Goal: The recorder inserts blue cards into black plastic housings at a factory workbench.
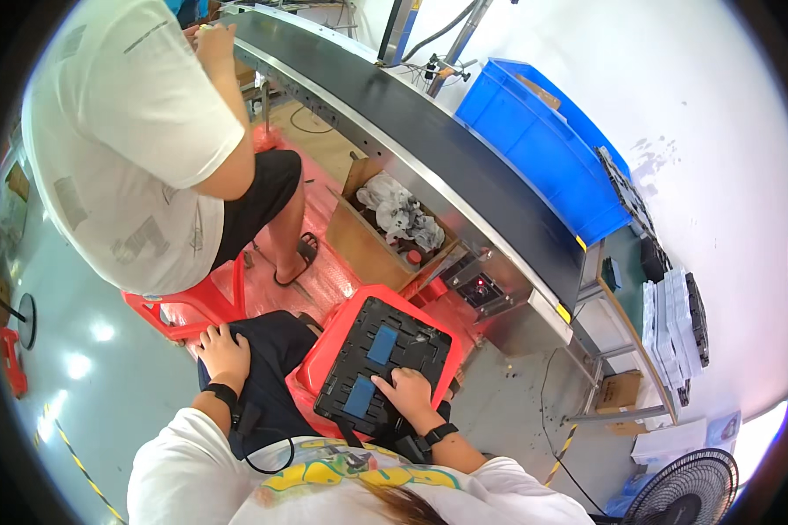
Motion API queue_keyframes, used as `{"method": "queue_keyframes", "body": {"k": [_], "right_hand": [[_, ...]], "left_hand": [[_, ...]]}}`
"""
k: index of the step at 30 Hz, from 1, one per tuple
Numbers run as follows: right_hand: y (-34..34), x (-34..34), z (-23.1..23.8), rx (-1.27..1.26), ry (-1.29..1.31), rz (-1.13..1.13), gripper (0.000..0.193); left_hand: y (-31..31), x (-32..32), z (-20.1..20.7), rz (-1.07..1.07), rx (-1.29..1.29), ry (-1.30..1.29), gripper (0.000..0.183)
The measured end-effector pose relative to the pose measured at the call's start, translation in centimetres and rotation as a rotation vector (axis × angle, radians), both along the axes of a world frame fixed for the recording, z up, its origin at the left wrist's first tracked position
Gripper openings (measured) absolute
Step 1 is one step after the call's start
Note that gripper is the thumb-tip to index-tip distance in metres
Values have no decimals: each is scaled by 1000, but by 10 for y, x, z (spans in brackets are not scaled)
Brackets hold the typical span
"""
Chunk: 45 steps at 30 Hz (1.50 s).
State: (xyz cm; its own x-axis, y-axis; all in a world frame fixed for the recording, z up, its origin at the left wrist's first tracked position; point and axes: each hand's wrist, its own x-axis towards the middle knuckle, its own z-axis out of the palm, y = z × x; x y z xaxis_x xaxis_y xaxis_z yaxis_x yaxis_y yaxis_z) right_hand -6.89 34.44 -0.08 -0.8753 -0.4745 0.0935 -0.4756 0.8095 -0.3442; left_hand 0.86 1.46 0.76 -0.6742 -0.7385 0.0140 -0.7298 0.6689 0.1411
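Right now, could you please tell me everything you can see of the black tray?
The black tray looks like molded plastic, roughly rectangular, with slots and ridges. It lies turned askew on a red stool, bearing two blue rectangular pieces. The right hand is over its near right part; contact is unclear.

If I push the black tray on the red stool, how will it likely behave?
The black tray probably stays stiff, since its edges look straight. Broad and flat, it seems likelier to slide than roll. The two blue pieces on it might shift; whether they're fixed isn't clear.
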Motion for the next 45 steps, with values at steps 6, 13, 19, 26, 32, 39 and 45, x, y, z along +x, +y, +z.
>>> {"method": "queue_keyframes", "body": {"k": [6,13,19,26,32,39,45], "right_hand": [[-2,1,2,40,-29,4,50],[-3,2,3,39,-19,2,50],[-3,1,6,123,-108,-8,48],[0,1,-5,26,15,0,50],[0,2,-1,3,17,-6,50],[-1,1,-1,3,0,-8,49],[-1,1,0,3,8,-4,49]], "left_hand": [[-1,2,-2,5,-12,23,35],[-1,1,0,4,-3,1,36],[0,0,0,5,0,21,34],[-1,-1,1,-6,18,-1,36],[1,-2,2,-11,-1,10,36],[0,-2,-1,-14,-7,-1,36],[-1,-2,-2,-16,-18,-15,37]]}}
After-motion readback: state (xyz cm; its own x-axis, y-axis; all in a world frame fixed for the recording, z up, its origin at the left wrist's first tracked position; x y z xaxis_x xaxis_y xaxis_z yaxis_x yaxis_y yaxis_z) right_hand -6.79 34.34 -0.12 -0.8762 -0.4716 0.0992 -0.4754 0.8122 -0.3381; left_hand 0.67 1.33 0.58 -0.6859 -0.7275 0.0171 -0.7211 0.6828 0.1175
